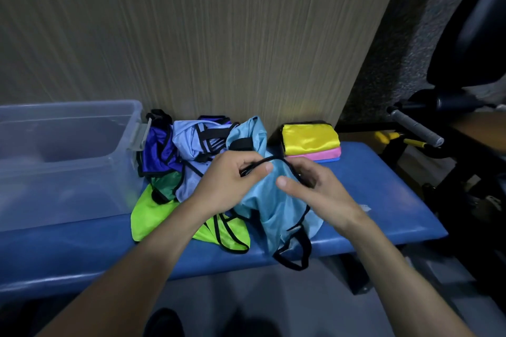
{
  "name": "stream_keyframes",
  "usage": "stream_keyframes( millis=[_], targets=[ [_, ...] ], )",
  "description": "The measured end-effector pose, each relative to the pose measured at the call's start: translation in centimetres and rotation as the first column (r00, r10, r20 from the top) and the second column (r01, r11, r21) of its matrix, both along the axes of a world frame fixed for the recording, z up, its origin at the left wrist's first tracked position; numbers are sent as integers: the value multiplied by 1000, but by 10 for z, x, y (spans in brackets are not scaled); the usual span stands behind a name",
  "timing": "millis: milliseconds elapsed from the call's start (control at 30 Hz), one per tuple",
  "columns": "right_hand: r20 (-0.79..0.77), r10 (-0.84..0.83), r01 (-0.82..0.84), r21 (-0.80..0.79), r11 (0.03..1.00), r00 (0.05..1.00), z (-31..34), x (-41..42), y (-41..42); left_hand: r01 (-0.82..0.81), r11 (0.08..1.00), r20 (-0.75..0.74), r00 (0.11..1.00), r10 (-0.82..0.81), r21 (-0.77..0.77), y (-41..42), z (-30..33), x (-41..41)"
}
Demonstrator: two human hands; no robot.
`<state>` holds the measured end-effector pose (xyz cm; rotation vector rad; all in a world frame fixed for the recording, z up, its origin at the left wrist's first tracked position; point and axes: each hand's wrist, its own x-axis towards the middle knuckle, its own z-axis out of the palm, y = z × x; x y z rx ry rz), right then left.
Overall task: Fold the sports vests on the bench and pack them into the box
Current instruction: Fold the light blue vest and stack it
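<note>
Bench (383,194) padded in smooth blue vinyl, carrying everything. Sitting at its left end, a clear plastic box (63,161) with rounded corners and a grey latch, nothing visible inside. Crowding just beside that box, a tangled heap of vests (191,150): dark purple, pale lilac, deep green, all thin mesh edged in black binding. Spilling toward the near edge, a neon green vest (153,213), partly lying under the left forearm. Resting at the back right against the wood-grain wall panel (191,35), a folded stack (310,142), shiny yellow over pink over blue. Standing well apart on the right, dark gym equipment with a grey-wrapped handle (416,126).

Hanging over the bench's front edge, a light blue vest (276,213), crumpled, its black-trimmed loop dangling below the padding. Left hand (232,180) pinching the vest's black edging between thumb and curled fingers. Right hand (315,189) gripping the same fabric, thumb pressing on top, fingers curling underneath. Heap lying between hands and box.
</note>
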<state>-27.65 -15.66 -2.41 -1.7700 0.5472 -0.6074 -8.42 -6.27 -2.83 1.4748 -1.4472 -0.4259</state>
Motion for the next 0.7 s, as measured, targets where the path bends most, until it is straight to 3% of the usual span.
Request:
stream_keyframes(
  millis=[100,167,267,467,567,700],
  targets=[
    [-26,-180,169,-241,956,983,-1,8,10,0,1000,-7,1000,0,1,-1,3,-6],
    [58,-267,273,-263,925,962,0,10,8,6,1000,-4,1000,-6,-7,-2,5,-7],
    [112,-281,299,-196,934,953,7,2,0,-3,1000,9,1000,3,-23,-2,6,-7],
    [202,-140,136,35,990,969,49,-20,2,-78,986,173,980,104,-149,-1,5,-6],
    [251,-92,54,156,986,964,90,-36,1,-118,981,148,979,141,-156,4,11,-11],
    [311,-158,120,140,983,937,158,-53,-2,-203,966,210,949,234,-161,11,38,-14]
  ],
)
